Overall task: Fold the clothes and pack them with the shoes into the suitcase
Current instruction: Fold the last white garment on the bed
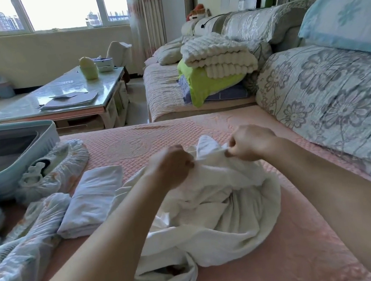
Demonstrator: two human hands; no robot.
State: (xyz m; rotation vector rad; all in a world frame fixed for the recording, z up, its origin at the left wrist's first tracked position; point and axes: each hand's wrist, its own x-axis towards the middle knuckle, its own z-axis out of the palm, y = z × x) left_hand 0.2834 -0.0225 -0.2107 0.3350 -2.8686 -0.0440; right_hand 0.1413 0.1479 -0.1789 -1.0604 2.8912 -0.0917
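Your left grip (173, 163) and right grip (249, 142) are each pinching the far edge of the white garment (213, 208), lying crumpled on the pink quilted cover (291, 256). Spread it flat before folding.

Both bare forearms stretched forward, left hand (175, 163) and right hand (250, 142) fisted, fingers pinching

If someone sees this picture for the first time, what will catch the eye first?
The two hands in the middle come first: the left hand and the right hand each pinch the top edge of a crumpled white garment on the pink bedspread. Left of it lies a folded white cloth, and at the far left is an open pale-blue suitcase.
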